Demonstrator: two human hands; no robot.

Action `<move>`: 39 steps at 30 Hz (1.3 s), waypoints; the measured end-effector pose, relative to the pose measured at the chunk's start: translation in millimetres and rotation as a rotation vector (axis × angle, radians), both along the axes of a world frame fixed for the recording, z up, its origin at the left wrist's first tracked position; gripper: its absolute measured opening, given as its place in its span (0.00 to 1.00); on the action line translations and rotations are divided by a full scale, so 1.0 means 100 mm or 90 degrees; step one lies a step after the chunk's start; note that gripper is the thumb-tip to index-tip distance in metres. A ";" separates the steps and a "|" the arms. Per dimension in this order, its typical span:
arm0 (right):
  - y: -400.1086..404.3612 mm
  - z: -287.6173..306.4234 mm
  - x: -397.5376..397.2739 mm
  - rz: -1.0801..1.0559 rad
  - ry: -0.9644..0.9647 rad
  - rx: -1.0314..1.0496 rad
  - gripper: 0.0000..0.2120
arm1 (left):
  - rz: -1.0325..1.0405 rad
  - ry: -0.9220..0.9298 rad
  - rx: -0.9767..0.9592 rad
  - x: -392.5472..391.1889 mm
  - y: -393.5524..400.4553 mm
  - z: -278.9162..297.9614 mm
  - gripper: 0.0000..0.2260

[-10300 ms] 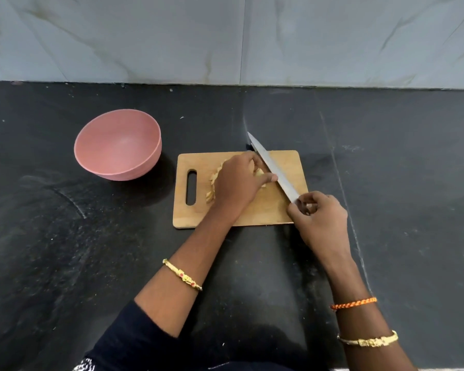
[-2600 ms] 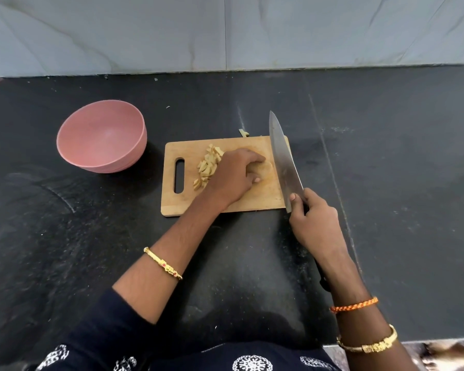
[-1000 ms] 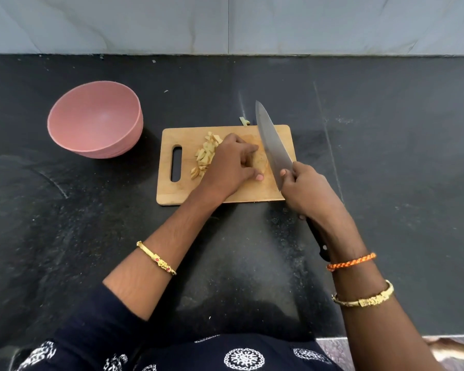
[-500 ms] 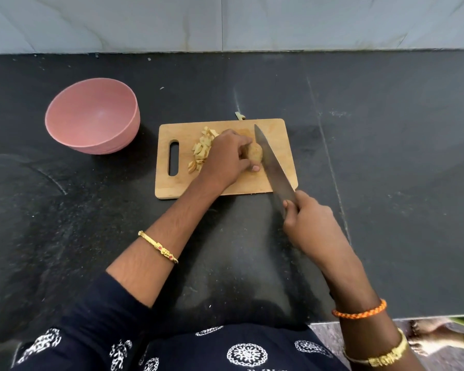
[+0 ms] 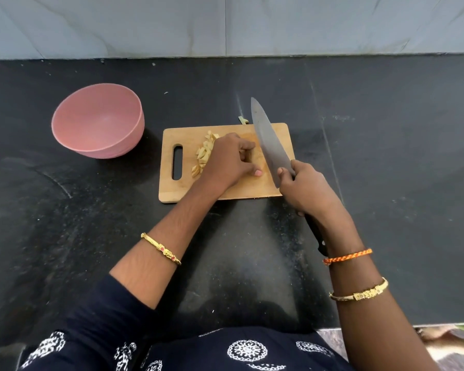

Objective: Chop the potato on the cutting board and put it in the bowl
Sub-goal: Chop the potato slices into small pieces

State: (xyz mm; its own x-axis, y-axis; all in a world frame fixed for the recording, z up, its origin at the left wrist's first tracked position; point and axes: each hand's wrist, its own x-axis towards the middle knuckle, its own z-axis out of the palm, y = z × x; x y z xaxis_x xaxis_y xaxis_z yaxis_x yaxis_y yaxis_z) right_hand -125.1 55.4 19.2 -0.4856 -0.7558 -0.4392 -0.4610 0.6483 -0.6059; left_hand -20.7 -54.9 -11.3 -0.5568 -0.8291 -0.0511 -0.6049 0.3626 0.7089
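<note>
My left hand (image 5: 229,162) sits on the board (image 5: 225,188) with its fingers curled down over the uncut piece of potato; the piece itself is hidden under them, so I cannot tell how much of it there is or whether the fingers actually clamp it. Just left of that hand, touching its knuckle side, lies a loose heap of chopped potato (image 5: 204,156), pale yellow, running from near the board's far edge toward its middle. One small scrap (image 5: 243,119) lies off the board on the counter (image 5: 386,170), just beyond the far edge.

My right hand (image 5: 304,194) grips the knife (image 5: 269,143) at the join of blade and handle, fingers wrapped round it, the dark handle running back under my wrist. The blade points away from me, raised and tilted, its flat side showing, just right of my left fingertips; its tip passes beyond the board's far edge.

The pink bowl (image 5: 98,120) stands on the counter to the left of the board, near its slotted handle end but apart from it, with no potato in it.
</note>
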 end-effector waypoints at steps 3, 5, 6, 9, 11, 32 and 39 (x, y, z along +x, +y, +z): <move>-0.01 0.00 -0.04 0.004 0.003 0.004 0.11 | 0.004 0.010 0.008 0.01 0.00 -0.02 0.30; -0.01 -0.01 -0.08 -0.005 0.006 0.007 0.12 | 0.006 0.014 0.014 0.00 0.00 -0.03 0.30; -0.02 -0.02 -0.08 -0.008 0.007 0.010 0.13 | 0.009 0.017 0.017 0.00 0.00 -0.03 0.30; -0.03 -0.02 -0.10 -0.011 0.005 0.012 0.13 | 0.012 0.024 0.019 0.00 -0.01 -0.03 0.30; -0.02 -0.03 -0.10 -0.017 0.005 0.008 0.13 | 0.014 0.028 0.021 0.00 -0.01 -0.04 0.30; -0.12 0.04 0.12 0.024 0.115 0.035 0.11 | 0.006 0.061 0.017 0.02 -0.01 -0.08 0.29; 0.06 -0.03 0.28 0.031 0.134 0.093 0.08 | 0.011 0.072 0.013 0.02 -0.01 -0.06 0.29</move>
